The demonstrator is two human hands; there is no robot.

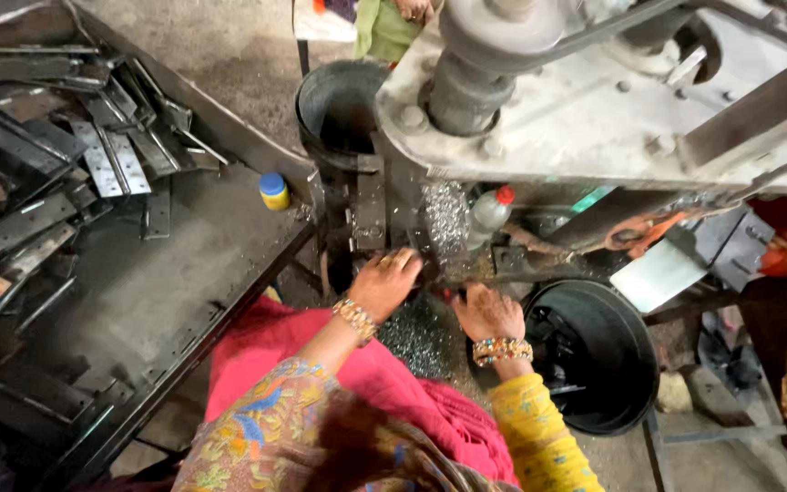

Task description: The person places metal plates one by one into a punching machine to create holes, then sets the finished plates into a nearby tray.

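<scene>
A big grey press machine [594, 100] fills the top of the view. It hangs over the spot where the work is done, so the hands have to reach in under it.

On the left is a wide dark metal table [166, 282]. A heap of flat metal hinge strips [66, 173] lies on its far side, close enough to grab without getting up.

A black bucket [603, 355] stands low on the right, just beside the right hand, likely so done pieces can drop in. Another dark bucket [339, 109] stands behind the machine.

A pink cloth [357, 374] covers the person's lap, right under the hands.

A pile of shiny metal chips [416, 337] lies between the two wrists, under the working spot. More chips [446, 219] stick to the machine above.

A clear bottle with a red cap [489, 214] leans near the machine. A little yellow jar with a blue lid [273, 191] sits on the table edge, handy to reach.

The left hand [384, 284] is stretched forward to the dark slot of the machine, fingers bent and close together. It seems to press on a small piece there, but the piece is hidden, so I cannot tell what it holds.

The right hand [487, 312] rests palm down just beside it, fingers curled in. A bit of red shows at its fingertips, too small to name. Both wrists wear bead bangles
</scene>
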